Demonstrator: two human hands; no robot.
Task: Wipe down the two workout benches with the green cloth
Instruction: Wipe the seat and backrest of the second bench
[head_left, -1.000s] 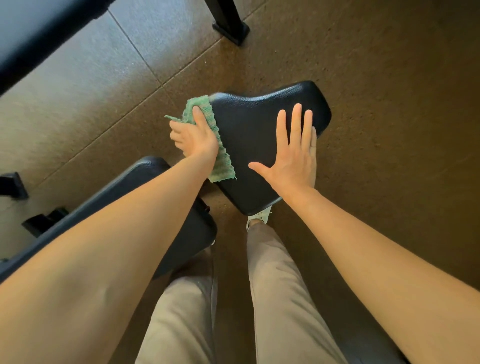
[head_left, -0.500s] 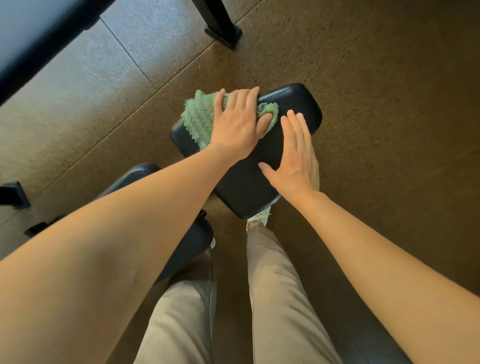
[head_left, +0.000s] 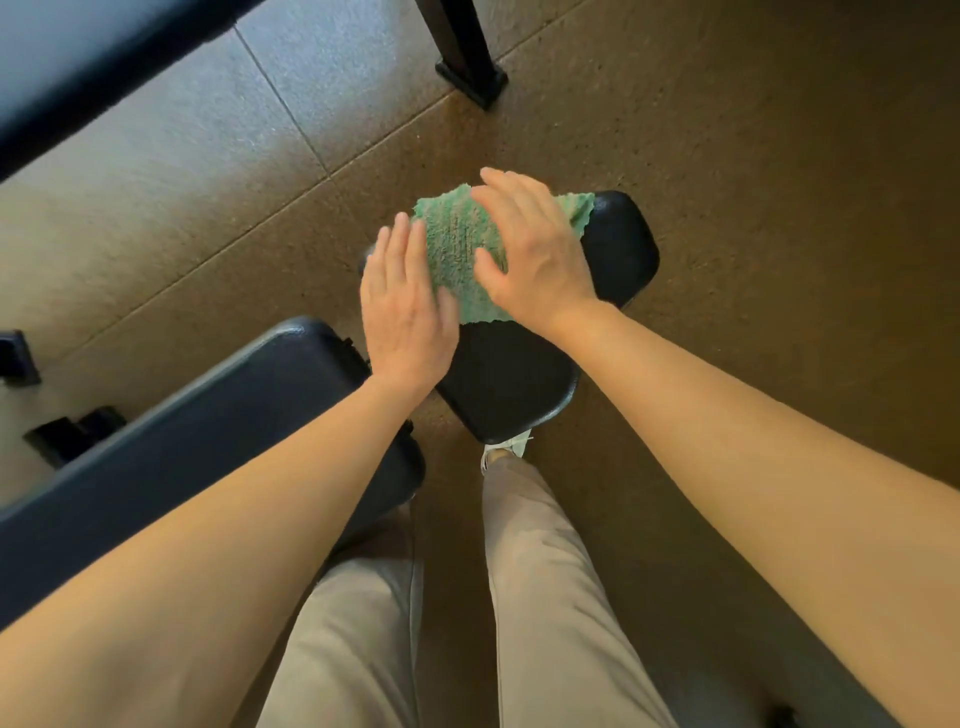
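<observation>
Half a second earlier the green cloth (head_left: 460, 249) was bunched under the left hand (head_left: 408, 317) at the far left of the seat pad (head_left: 511, 382), while the right hand (head_left: 535, 260) was laid flat on bare vinyl. Now the cloth is spread out flat, and it is the right hand that is pressed onto it, palm down, fingers loosely extended and nothing gripped. The left hand is laid beside it with straight fingers, released, its thumb side touching the cloth's left edge.

The cloth is found on the far half of the seat pad, its longer side running from the near left towards the far right corner, where a scalloped edge is seen. The pad's long axis is pointed away from the person and slightly to the right, the narrow end nearest. The long bench pad (head_left: 208, 431) is angled from the lower left up towards it.

The pad's far left corner is covered by cloth and hand, and the cloth's middle is hidden under the right palm. The right fingertips are blurred. A second bench (head_left: 78, 67) is cut off at the upper left. Only the toe of a shoe (head_left: 511, 447) is visible below the pad.
</observation>
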